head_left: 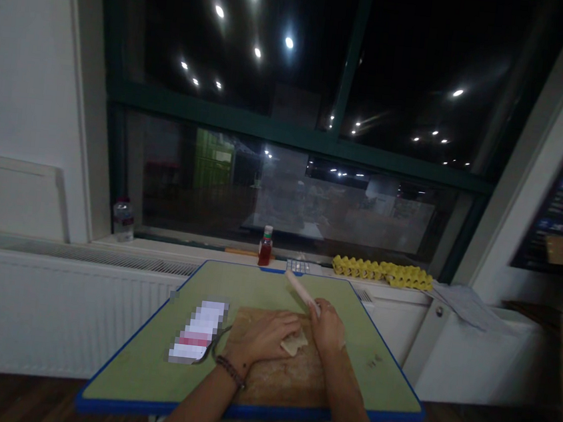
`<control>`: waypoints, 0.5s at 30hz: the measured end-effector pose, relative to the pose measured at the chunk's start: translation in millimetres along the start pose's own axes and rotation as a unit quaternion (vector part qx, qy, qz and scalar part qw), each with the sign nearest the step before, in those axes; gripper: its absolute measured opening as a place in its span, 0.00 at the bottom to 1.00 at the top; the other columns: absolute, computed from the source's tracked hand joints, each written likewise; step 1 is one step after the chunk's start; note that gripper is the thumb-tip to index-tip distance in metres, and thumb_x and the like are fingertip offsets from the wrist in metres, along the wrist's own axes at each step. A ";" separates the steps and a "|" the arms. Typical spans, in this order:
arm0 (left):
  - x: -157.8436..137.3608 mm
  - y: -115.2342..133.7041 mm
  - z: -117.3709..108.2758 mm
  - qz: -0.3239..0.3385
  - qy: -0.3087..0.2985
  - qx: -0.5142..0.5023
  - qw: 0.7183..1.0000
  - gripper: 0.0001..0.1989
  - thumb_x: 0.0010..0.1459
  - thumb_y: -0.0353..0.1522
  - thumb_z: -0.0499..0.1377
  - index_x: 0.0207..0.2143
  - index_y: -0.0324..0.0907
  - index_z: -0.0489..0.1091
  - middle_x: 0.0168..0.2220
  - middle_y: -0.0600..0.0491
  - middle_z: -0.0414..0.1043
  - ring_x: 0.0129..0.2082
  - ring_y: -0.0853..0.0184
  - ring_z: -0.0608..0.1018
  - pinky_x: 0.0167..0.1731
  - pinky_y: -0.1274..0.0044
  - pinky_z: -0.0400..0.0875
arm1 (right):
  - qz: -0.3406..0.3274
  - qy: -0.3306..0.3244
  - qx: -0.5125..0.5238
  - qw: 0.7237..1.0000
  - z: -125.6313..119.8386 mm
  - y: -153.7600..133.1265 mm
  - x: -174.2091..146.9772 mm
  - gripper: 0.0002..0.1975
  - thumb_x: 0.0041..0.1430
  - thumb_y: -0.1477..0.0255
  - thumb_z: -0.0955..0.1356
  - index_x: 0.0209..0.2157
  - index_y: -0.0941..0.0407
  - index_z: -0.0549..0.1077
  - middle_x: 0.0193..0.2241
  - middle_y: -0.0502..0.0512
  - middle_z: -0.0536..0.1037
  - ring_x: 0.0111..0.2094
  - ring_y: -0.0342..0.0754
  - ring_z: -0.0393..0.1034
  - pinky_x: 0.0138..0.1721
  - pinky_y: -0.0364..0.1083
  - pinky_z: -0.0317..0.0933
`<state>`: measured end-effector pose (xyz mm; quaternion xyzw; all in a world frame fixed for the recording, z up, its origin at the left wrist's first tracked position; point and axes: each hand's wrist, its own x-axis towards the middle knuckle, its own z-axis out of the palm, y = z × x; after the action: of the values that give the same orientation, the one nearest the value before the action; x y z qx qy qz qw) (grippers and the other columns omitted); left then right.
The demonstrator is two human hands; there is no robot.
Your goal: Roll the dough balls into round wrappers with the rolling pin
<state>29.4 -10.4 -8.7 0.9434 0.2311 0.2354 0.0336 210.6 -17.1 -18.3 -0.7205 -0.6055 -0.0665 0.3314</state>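
A wooden board lies at the near middle of a pale green table. Over the board, my left hand is palm down, its fingers bent onto a flat, pale piece of dough. Part of the dough is hidden under those fingers. My right hand grips the near end of a light rolling pin, at the board's right side. The pin slants up and away to the left, its far end clear of the dough.
Left of the board lies a phone with a lit, blurred screen, a dark cable beside it. On the sill behind stand a bottle of red liquid, a clear bottle and yellow egg trays. Blue edging borders the table.
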 end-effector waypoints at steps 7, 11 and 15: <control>0.2 -6.0 -0.1 -0.104 0.004 0.001 0.995 0.07 0.59 0.34 0.56 0.36 0.46 0.74 0.37 0.53 0.76 0.42 0.62 0.75 0.42 0.75 0.66 | 0.002 -0.004 -0.002 1.000 -1.2 -0.7 0.2 0.16 0.68 0.62 0.57 0.45 0.53 0.71 0.41 0.56 0.78 0.41 0.47 0.73 0.39 0.42 0.60; 0.6 -7.1 -3.5 -0.179 0.089 -0.071 0.977 0.14 0.65 0.36 0.50 0.39 0.46 0.75 0.40 0.53 0.77 0.41 0.65 0.76 0.44 0.76 0.67 | 0.003 -0.007 -0.003 1.000 -1.7 -0.7 0.9 0.17 0.68 0.62 0.57 0.46 0.54 0.71 0.42 0.56 0.78 0.42 0.47 0.73 0.39 0.41 0.60; 0.0 -12.5 -2.6 -0.233 0.162 -0.181 0.941 0.15 0.65 0.38 0.49 0.42 0.45 0.73 0.43 0.53 0.78 0.43 0.65 0.76 0.44 0.77 0.69 | 0.010 -0.003 0.008 1.000 -2.1 -1.0 1.6 0.17 0.68 0.61 0.57 0.46 0.54 0.72 0.41 0.57 0.78 0.42 0.48 0.73 0.39 0.41 0.60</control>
<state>23.0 0.6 -8.5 0.7900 0.4004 0.4089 0.2201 210.8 -16.9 -15.5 -0.7241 -0.5997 -0.0566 0.3361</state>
